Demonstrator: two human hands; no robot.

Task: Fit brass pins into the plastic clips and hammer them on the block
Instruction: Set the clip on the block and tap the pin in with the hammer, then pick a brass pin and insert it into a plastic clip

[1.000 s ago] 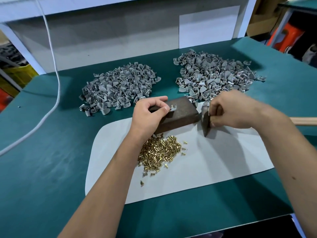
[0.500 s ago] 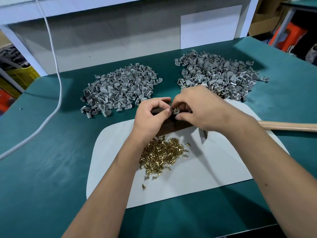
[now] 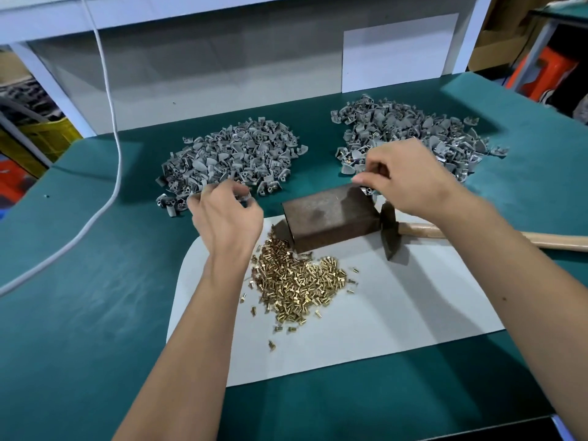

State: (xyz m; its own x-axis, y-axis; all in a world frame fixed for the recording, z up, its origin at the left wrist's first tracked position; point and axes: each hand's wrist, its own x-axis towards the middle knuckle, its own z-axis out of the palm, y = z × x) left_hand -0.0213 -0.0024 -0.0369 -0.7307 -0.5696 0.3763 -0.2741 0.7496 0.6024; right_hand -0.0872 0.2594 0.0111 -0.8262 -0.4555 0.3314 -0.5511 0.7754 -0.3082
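A dark metal block [image 3: 331, 218] lies on a white sheet [image 3: 397, 310], and nothing sits on its top. A heap of brass pins [image 3: 296, 281] lies just in front of it. My left hand [image 3: 226, 218] is at the front edge of the left pile of grey plastic clips [image 3: 235, 157]. Its fingers are curled, and a pale clip [image 3: 245, 197] is pinched at the blurred fingertips. My right hand [image 3: 410, 183] hovers behind the block, at the edge of the right clip pile [image 3: 413, 128], and pinches a grey clip [image 3: 367, 190]. The hammer [image 3: 389, 232] lies right of the block.
The hammer's wooden handle [image 3: 541, 239] runs off to the right under my right forearm. A white cable [image 3: 116, 128] hangs down and crosses the green table [image 3: 79, 313] at the left. A grey wall panel stands behind the piles. Crates and an orange stool stand beyond the table.
Both hands have left the block. The left hand moved left to the left clip pile. The right hand took the clip off the block and carried it back right.
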